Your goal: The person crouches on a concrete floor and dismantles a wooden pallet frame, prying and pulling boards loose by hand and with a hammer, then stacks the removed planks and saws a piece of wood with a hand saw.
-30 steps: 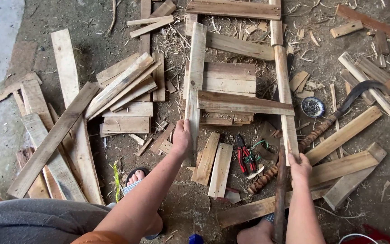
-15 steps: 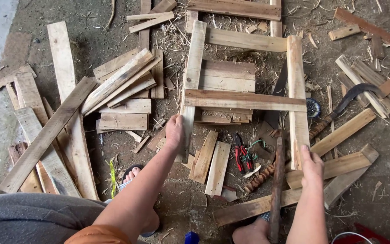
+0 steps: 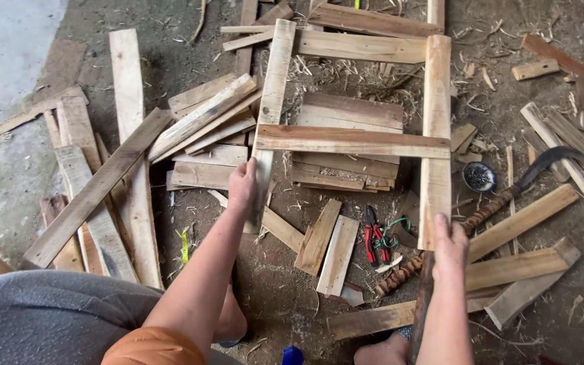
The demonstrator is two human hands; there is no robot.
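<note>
Both hands had drawn the wooden frame (image 3: 350, 138) closer and squared it up since the earlier view, when its right rail lay slanted and further off. Now the left hand (image 3: 242, 184) was closed around the near end of the left rail (image 3: 270, 115), fingers wrapped over its edge, while the right hand (image 3: 450, 245) pressed on the near end of the right rail (image 3: 435, 135), fingers curled over the tip. The frame lay flat on the dirt floor (image 3: 170, 40), over a short stack of boards (image 3: 346, 152), with a cross slat (image 3: 353, 140) spanning the two rails and another slat (image 3: 363, 46) at the far end. Whether the joints were nailed could not be told, so an uneven pull might have racked the frame out of square or let the cross slat slide off. Rough sawn edges could have driven splinters into bare palms. A curved sickle (image 3: 508, 196) and red-handled pliers (image 3: 375, 240) lay just beside the right rail, near enough for a dragged rail to snag them or for a hand to meet the blade. Loose offcuts underneath could have tipped the frame.
</note>
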